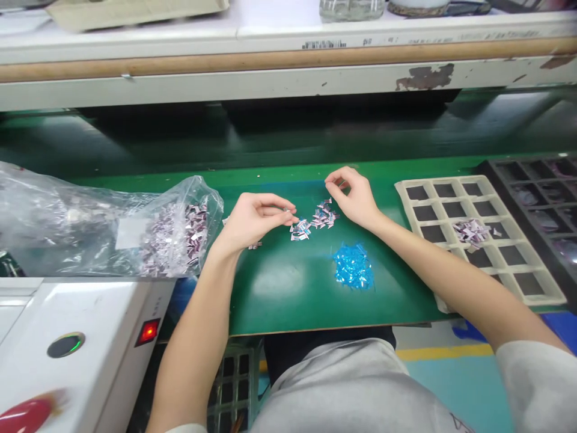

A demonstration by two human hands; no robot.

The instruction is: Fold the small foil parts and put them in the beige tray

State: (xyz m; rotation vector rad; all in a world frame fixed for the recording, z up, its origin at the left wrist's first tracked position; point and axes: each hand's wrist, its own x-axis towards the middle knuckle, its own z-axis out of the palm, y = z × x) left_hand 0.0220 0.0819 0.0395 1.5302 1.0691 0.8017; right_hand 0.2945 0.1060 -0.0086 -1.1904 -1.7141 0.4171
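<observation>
My left hand (259,218) is closed in a pinch just above a small pile of pink-and-white pieces (300,230) on the green tabletop. What its fingertips hold, if anything, is too small to make out. A second pile of similar pieces (324,215) lies beside the first, nearest to my right hand (354,191). Thumb and forefinger of that hand are bent together, and their tips hide whatever is between them. Closer to me is a heap of thin blue plastic strips (354,266). A few more small pieces (255,245) show under my left wrist.
A clear plastic bag (180,225) full of small pieces lies at left, behind a white machine (90,337) with a lit red switch (148,332). At right are a cream compartment tray (455,190), some pieces inside, and a dark tray (536,186). A shelf (270,81) spans the back.
</observation>
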